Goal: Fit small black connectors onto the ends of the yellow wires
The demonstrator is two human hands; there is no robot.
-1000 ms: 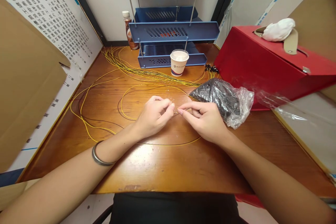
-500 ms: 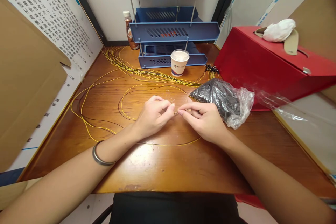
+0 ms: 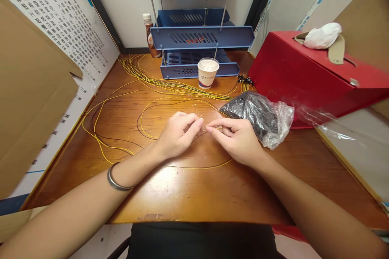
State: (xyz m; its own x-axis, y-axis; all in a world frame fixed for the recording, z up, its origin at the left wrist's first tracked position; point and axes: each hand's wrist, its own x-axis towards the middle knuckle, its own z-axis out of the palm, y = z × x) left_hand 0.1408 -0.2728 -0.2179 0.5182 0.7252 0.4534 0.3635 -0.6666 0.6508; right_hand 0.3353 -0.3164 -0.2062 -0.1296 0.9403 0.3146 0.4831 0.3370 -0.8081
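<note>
Over the middle of the wooden table, my left hand (image 3: 180,134) is closed, its thumb and forefinger pinched at a thin wire. Opposite it, with a small gap between the fingertips, my right hand (image 3: 238,139) also pinches thin wire. The ends at the fingertips are too small to make out. From the hands a loose yellow and dark wire (image 3: 197,167) loops over the tabletop, partly hidden under my left hand and wrist. Just right of my right hand lies a clear plastic bag (image 3: 253,111) filled with small black pieces.
A bundle of yellow and dark wires (image 3: 173,88) stretches across the back of the table (image 3: 194,202). Behind it stand a paper cup (image 3: 206,77), a blue tiered rack (image 3: 202,37) and a brown bottle (image 3: 151,38). A red box (image 3: 291,75) sits at the right.
My left thumb and fingers have shifted very slightly. My right hand holds nearly the same position, and everything on the table stays where it was.
</note>
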